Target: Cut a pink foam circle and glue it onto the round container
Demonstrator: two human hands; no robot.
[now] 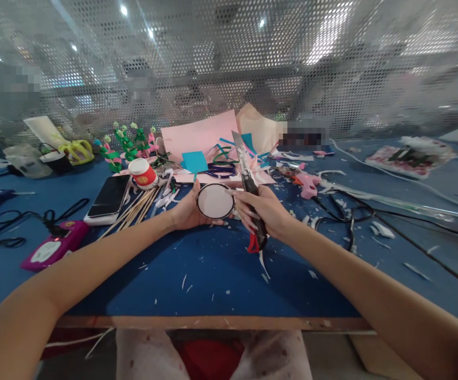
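Near the middle of the table, my left hand (189, 209) is closed around a round white piece with a dark rim (215, 201), its pale face turned toward me. I cannot tell whether it is a lid or the end of a cup. In my right hand (266, 211) is a black-handled utility knife (248, 179), its blade extended and pointing up and away. The right fingertips reach the right rim of the round piece. Just below that hand, a red loop (253, 243) shows beside the knife's handle end.
A red-and-white paper cup (143, 174), thin wooden sticks (136, 208), a phone (110, 196) and a purple power strip (56, 244) are at left. Pink and blue paper (199, 134) lies behind. At right are a pink glue gun (308, 183), black cables (351, 219) and paper scraps.
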